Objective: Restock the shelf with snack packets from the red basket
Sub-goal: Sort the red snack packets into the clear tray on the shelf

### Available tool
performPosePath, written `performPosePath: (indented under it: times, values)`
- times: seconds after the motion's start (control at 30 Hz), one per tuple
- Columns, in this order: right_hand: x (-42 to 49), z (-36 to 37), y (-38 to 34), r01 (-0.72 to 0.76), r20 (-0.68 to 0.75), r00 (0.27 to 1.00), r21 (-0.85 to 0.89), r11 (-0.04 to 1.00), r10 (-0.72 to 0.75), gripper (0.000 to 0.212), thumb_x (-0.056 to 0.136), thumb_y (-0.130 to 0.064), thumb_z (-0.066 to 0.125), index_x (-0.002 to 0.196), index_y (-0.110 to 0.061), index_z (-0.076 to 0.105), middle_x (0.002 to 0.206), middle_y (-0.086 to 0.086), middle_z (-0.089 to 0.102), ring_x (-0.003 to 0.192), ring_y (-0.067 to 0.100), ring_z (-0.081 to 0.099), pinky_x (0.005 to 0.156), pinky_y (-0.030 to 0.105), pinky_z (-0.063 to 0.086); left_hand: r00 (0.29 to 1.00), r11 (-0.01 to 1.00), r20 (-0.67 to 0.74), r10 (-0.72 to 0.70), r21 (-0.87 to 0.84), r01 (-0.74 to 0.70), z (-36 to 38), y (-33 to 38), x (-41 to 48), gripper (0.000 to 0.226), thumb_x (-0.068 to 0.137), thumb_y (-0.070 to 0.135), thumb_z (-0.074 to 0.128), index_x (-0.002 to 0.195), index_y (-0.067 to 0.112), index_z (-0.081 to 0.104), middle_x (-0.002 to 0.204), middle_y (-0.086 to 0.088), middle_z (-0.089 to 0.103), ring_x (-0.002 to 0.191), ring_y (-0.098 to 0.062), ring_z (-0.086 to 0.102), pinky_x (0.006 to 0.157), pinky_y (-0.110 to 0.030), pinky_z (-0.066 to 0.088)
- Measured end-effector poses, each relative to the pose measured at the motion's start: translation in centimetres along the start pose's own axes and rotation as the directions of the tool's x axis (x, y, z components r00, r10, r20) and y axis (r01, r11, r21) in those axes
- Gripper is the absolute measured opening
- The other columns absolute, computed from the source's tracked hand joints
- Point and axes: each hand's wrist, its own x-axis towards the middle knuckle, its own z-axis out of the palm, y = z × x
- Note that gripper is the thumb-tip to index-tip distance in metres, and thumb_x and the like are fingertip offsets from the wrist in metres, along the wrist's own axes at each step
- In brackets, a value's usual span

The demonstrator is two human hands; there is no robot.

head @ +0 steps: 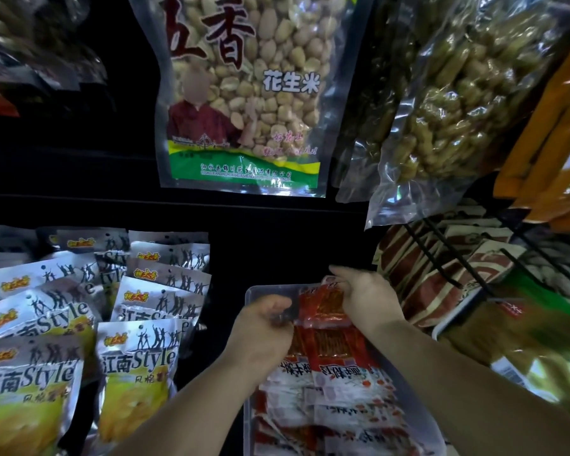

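Left hand (264, 327): I see it gripping a red-and-white snack packet (323, 309).
Right hand (364, 296): pinching it, clear plastic tray's (249, 409) far edge.

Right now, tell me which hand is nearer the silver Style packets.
Left. The left hand sits just right of the silver Style packets; the right hand is farther right, across the clear tray.

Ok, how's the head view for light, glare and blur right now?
Head view: shelf recess nearly black; glare streaks the clear peanut bag and silver packets; left hand blurred at its fingers; right hand on the red packet sharper; edges bow.
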Motion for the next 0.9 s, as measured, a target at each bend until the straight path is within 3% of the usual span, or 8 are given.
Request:
performPosePath:
  times: [0.07,0.17,0.37,0.47,0.53,0.73,0.8,0.9]
  values:
    - [-0.4,-0.9,-0.6,0.012,-0.020,1.000,-0.028,1.000,-0.012,0.050,0.097,-0.001,0.060,0.138,-0.030,0.062,0.093,0.008,0.074,0.085,0.030,0.070,0.071,0.041,0.058,1.000,1.000,-0.007,0.018,0.002,-0.018,-0.2,0.3,-0.1,0.040,0.096,0.006,0.065,0.129,0.028,0.063,0.109,0.015,0.066,0.099,0.001,0.064,0.090,-0.028,0.057]
    - [-1.1,-2.8,-1.7,0.102,-0.028,0.994,-0.169,0.980,-0.108,0.043,0.088,0.008,0.060,0.121,-0.019,0.061,0.059,-0.006,0.044,0.056,0.025,0.048,0.051,0.033,0.033,0.998,0.998,-0.007,0.060,0.019,-0.060,-0.3,0.8,-0.4,0.037,0.097,0.008,0.064,0.127,0.031,0.061,0.108,0.017,0.064,0.088,0.013,0.062,0.071,-0.010,0.051]
    - [-2.0,-6.3,-3.6,0.169,0.022,0.986,-0.081,0.982,-0.168,0.033,0.084,0.012,0.055,0.096,-0.016,0.068,0.096,-0.004,0.059,0.084,0.028,0.062,0.065,0.038,0.049,0.990,0.991,0.029,0.136,0.013,-0.136,-0.5,1.9,-1.5,0.038,0.095,0.008,0.070,0.129,0.022,0.062,0.106,0.017,0.063,0.083,0.023,0.059,0.066,0.000,0.046]
    - [-3.0,-7.8,-5.4,0.071,0.061,0.995,0.128,0.989,-0.079,0.035,0.089,0.000,0.065,0.083,-0.035,0.068,0.083,-0.011,0.068,0.077,0.013,0.067,0.067,0.043,0.061,0.983,0.986,0.077,0.169,-0.017,-0.169,-0.8,3.2,-2.2,0.040,0.090,0.010,0.077,0.124,0.026,0.063,0.113,0.014,0.066,0.095,0.010,0.061,0.073,-0.001,0.047]
    - [-4.0,-8.8,-6.8,-0.051,0.113,0.993,0.303,0.951,0.017,0.030,0.088,-0.012,0.077,0.082,-0.039,0.065,0.076,-0.005,0.068,0.067,0.017,0.067,0.053,0.042,0.060,0.976,0.984,0.130,0.173,-0.052,-0.168,-0.8,3.8,-2.9,0.028,0.091,0.004,0.076,0.110,0.024,0.069,0.100,0.010,0.074,0.087,0.002,0.068,0.069,-0.007,0.051]
    - [-9.3,-12.7,-8.5,-0.071,-0.233,0.963,0.258,0.964,0.134,0.038,0.084,-0.035,0.084,0.085,-0.032,0.046,0.086,-0.005,0.058,0.076,0.012,0.058,0.061,0.032,0.047,0.970,0.977,0.187,0.158,-0.174,-0.126,-2.6,5.6,-4.9,0.024,0.088,0.004,0.079,0.100,0.015,0.061,0.088,0.000,0.079,0.075,-0.011,0.075,0.064,-0.023,0.056]
    - [-10.9,-13.7,-8.7,-0.227,-0.083,0.947,0.507,0.831,0.309,0.031,0.085,-0.021,0.084,0.085,-0.022,0.053,0.090,0.011,0.066,0.081,0.026,0.065,0.067,0.040,0.052,0.964,0.973,0.205,0.170,-0.188,-0.132,-3.4,5.9,-5.4,0.033,0.087,0.002,0.080,0.092,0.016,0.050,0.082,0.001,0.079,0.068,-0.005,0.070,0.061,-0.017,0.050]
    - [-12.9,-14.2,-9.0,-0.435,0.337,0.881,0.855,0.284,0.333,0.023,0.091,0.001,0.074,0.108,-0.013,0.069,0.108,0.021,0.076,0.091,0.037,0.077,0.071,0.048,0.064,0.910,0.975,0.366,0.195,-0.171,-0.141,-4.2,5.9,-6.1,0.032,0.088,0.000,0.077,0.087,0.024,0.056,0.082,0.003,0.078,0.075,-0.006,0.071,0.066,-0.017,0.053]
